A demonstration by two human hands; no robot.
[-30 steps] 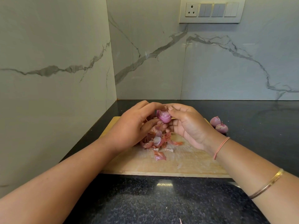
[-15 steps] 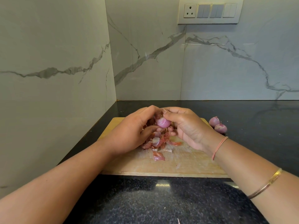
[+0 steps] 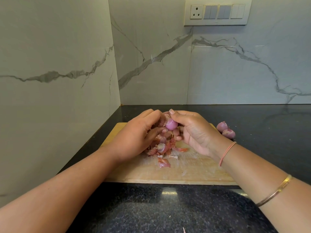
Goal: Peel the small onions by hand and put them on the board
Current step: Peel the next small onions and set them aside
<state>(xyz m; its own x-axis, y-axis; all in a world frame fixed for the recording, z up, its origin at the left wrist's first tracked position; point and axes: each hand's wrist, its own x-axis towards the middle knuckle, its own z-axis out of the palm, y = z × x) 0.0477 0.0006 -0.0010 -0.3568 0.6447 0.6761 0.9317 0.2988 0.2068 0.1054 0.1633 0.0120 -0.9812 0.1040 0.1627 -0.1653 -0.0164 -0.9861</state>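
A small pink onion (image 3: 171,125) is held above the wooden board (image 3: 185,172) between both hands. My right hand (image 3: 193,130) grips it with thumb on top and fingers curled under. My left hand (image 3: 139,133) pinches at its left side, where a flap of loose skin sticks up. Under the hands a heap of pink onion skins (image 3: 162,147) lies on the board, and one separate skin piece (image 3: 163,163) lies nearer me. Two more small onions (image 3: 225,129) sit on the black counter just right of the board.
The board lies on a black granite counter (image 3: 151,207) in a corner of marble-look walls. The left wall (image 3: 55,81) stands close beside the board. A switch panel with a socket (image 3: 217,11) is high on the back wall.
Both hands with the onion have shifted slightly; the onion has turned a little in the fingers and a flap of skin now stands up at its upper left.
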